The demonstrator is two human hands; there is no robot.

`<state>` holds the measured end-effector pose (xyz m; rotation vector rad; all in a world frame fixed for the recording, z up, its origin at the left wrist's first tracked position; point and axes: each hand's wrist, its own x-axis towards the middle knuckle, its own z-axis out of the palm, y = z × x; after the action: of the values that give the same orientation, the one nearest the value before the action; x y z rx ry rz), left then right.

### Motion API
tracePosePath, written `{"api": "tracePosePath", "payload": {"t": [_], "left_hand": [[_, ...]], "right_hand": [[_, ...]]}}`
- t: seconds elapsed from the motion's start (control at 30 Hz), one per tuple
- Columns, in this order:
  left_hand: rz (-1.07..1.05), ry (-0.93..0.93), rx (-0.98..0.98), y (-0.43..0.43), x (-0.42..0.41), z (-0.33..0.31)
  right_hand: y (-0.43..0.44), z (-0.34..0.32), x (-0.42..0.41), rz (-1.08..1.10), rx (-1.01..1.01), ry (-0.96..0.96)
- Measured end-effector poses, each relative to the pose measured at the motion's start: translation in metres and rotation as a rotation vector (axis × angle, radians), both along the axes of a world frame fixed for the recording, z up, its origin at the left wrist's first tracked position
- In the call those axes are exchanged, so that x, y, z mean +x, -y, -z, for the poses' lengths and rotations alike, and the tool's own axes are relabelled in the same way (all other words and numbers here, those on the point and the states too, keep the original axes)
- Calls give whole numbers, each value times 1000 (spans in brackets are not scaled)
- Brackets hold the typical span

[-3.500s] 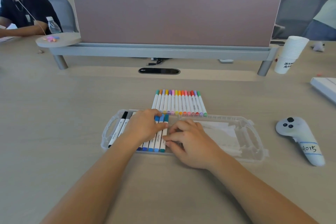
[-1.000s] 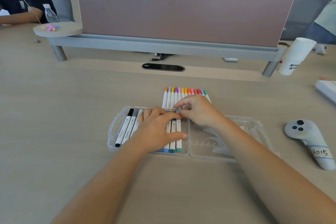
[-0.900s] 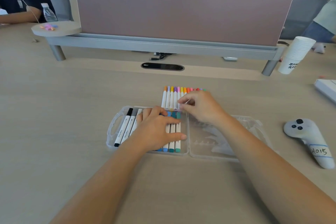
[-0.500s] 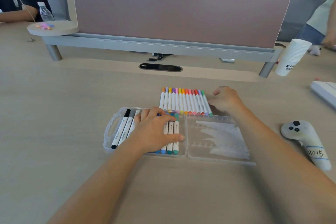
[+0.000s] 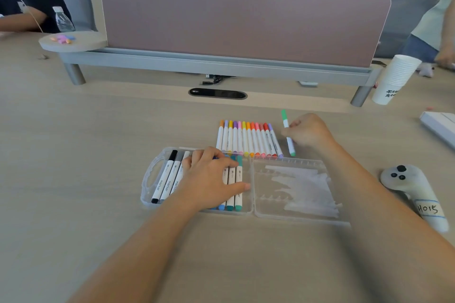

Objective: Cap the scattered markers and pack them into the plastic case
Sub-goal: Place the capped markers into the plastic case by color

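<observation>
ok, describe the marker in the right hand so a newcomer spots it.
Find the clear plastic case open on the desk; a row of markers lies just behind it. Right of that row, the right hand pinches the green marker: the only one held apart, green at both ends.

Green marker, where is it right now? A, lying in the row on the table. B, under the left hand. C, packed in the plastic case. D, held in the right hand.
D: the right hand pinches the green marker, apart from the row of markers, while the left hand rests on those in the plastic case.
</observation>
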<state>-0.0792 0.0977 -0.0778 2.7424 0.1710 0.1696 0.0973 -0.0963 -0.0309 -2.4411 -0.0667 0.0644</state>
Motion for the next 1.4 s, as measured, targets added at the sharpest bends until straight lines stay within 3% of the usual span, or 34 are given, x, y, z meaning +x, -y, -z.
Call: {"api": "tracePosePath", "payload": {"t": [0.13,0.23,0.33,0.57,0.7,0.8,0.93,1.07,1.4], "left_hand": [[-28,85,-87,2,1,-4],[-50,205,-495,7,0,-14],[-39,200,-774,13,-1,-21],[14,198,-973,22,1,-16],[-21,215,-819,22,5,-11],[-39,174,-594,17,8,-3],[93,310,-189,10,13,8],[126,333,-129,8,14,15],[157,24,90,10,1,3]], "right_hand": [[-5,-10,-37,-158,519,-222],[-13,-10,-74,-333,667,-416],[-15,-2,-97,-474,661,-511],[-16,12,-110,-594,396,-358],[-13,13,-109,-590,287,-242],[-10,15,-103,-537,168,-129],[-2,19,-97,-499,99,-64],[1,23,-96,-541,64,-29],[4,25,-94,-566,38,56]]}}
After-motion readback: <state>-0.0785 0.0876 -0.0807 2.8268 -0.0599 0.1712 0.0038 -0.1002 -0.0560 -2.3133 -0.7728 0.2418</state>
